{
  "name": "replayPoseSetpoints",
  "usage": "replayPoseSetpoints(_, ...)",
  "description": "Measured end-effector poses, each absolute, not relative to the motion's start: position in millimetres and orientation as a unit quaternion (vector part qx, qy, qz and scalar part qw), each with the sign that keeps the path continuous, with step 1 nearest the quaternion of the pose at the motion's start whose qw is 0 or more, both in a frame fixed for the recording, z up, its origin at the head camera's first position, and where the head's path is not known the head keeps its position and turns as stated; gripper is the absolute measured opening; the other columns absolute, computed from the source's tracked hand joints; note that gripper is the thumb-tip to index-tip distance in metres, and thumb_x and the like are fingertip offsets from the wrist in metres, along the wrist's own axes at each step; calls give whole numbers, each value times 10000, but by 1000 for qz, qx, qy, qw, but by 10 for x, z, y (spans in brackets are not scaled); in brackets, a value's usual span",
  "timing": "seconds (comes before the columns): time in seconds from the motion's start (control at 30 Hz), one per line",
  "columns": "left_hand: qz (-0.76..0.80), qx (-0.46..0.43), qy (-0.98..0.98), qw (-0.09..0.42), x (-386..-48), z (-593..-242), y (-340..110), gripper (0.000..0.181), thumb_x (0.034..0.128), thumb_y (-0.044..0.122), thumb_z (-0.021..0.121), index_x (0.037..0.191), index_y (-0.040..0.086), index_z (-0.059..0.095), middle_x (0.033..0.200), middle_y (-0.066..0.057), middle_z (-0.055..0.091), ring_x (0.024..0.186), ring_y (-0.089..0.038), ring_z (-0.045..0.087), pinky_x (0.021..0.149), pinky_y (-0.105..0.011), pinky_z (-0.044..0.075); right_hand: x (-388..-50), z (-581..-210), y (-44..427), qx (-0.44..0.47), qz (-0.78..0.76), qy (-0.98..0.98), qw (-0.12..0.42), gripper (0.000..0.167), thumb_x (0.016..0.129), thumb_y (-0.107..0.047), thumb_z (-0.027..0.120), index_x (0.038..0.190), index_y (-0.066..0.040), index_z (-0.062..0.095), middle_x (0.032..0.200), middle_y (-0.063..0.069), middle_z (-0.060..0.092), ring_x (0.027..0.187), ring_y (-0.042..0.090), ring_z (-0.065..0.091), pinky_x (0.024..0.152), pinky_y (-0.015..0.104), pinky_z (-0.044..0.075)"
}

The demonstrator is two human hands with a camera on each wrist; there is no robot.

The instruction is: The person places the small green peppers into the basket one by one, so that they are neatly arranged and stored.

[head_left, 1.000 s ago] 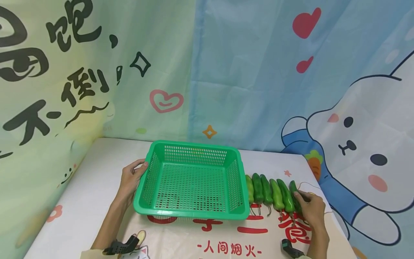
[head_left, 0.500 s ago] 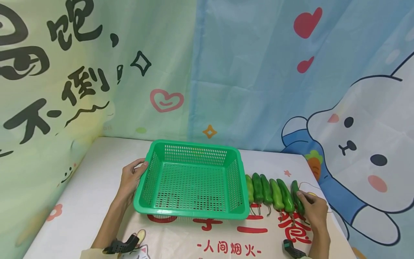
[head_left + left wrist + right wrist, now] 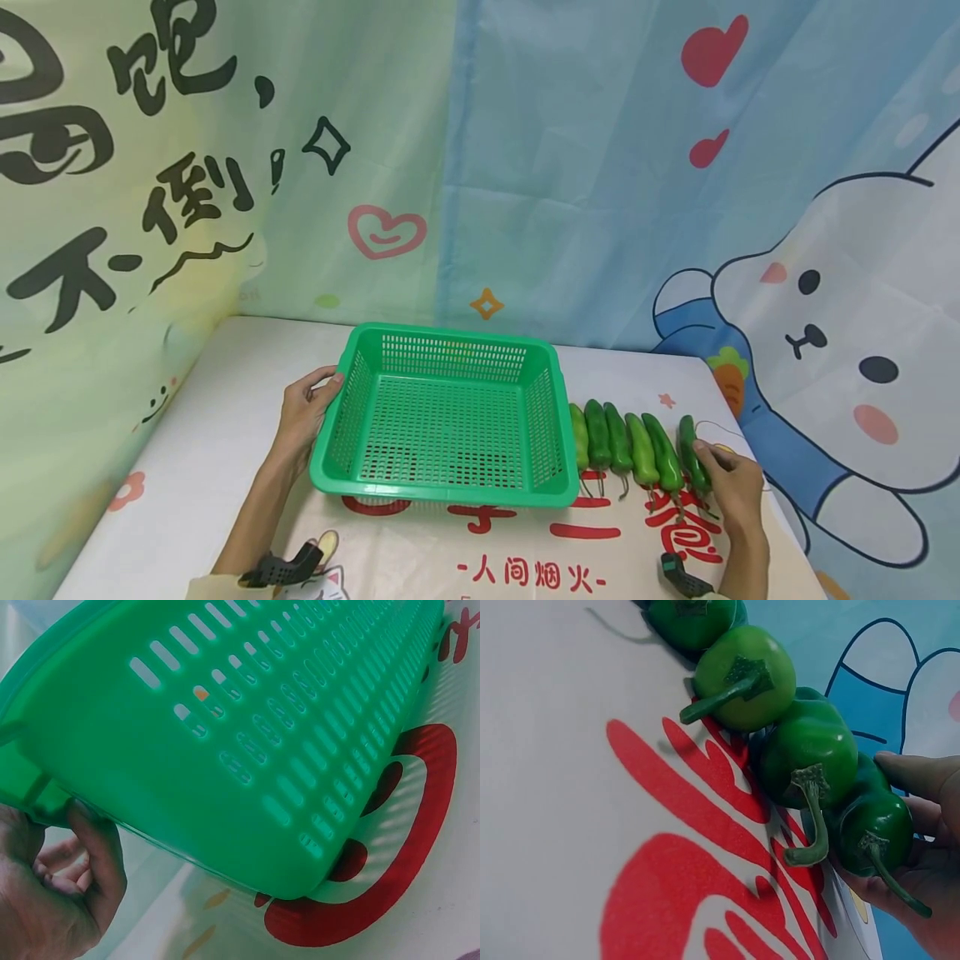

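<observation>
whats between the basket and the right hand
In the head view, five green peppers show in a row between the basket and the right hand, which holds a sixth pepper. The basket partly hides the nearest one.

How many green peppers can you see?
6 peppers: five side by side right of the basket, the first partly covered by it, and the last in the right hand. More could hide behind the basket.

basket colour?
The basket is bright green, perforated with small slots; it shows best in the head view.
</observation>
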State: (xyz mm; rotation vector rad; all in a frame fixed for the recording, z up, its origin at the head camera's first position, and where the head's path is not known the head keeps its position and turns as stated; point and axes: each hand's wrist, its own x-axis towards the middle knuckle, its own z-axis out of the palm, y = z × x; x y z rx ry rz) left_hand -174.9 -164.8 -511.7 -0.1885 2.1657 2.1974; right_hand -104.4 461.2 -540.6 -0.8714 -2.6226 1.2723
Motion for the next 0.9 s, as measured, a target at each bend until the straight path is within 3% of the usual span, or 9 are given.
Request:
replayPoseSetpoints(0.27, 711, -61, 701, 26, -1741, -5119, -1648, 506, 1160, 312, 572, 1527, -36, 545, 1053, -32, 843, 824, -100, 826, 752, -278, 705, -1045, -5378, 4634, -297, 455, -838, 46, 717, 1131, -517, 528, 1571, 49, 528, 1579, 308, 527, 1180, 163, 511, 719, -34, 397)
replayPoseSetpoints(0.67, 719, -56, 693, 30, -1743, -5121, -1650, 515, 1162, 316, 566, 1531, -42, 533, 1050, -4, 848, 835, -102, 827, 771, -285, 707, -1049, -5319, 4607, -317, 498, -807, 30, 819, 1112, -602, 498, 1641, 20, 427, 1597, 237, 444, 1175, 137, 477, 734, -17, 415)
replayPoseSetpoints(0.9, 716, -56, 696, 28, -1740, -5129, -1651, 514, 1162, 313, 565, 1530, -45, 532, 1068, -22, 847, 846, -102, 828, 780, -284, 707, -1055, -5287, 4583, -318, 535, -782, 28, 811, 1106, -571, 548, 1648, 17, 416, 1503, 140, 460, 1136, 75, 466, 752, -23, 458)
